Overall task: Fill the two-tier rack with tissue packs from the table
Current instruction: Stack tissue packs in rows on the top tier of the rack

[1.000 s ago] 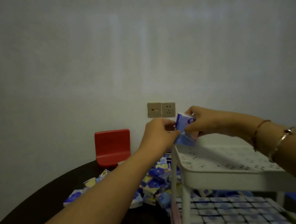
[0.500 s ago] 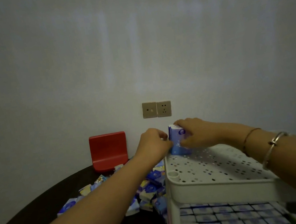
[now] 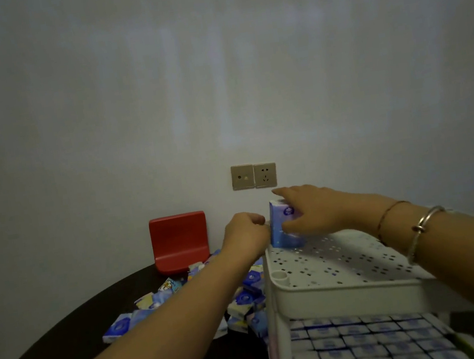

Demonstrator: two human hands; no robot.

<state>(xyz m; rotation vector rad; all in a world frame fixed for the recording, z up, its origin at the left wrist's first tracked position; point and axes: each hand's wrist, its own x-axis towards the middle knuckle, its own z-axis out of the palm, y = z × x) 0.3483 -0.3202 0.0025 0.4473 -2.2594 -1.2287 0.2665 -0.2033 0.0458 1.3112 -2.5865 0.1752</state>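
Compared with a second ago, the small blue-and-white plastic-wrapped tissue pack is no longer held up in the air between both hands; it is now set upright at the far left corner of the top tier of the white perforated plastic two-tier rack, its base touching the tier floor. Half a second ago it was already low at that corner, and little is changed since.

The right hand is laid over the pack from the right, fingers spread along its top and front face, thumb low against its side (a thin cord and a metal bangle are worn on that wrist). The left hand is curled into a loose fist just left of the pack, knuckles touching or nearly touching its edge; whether anything is pinched inside cannot be told.

The rack's lower tier is seen packed with rows of packs. Left of the rack, a loose heap of blue tissue packs is spread on the dark round table, and a red plastic holder stands beyond the heap against the wall.
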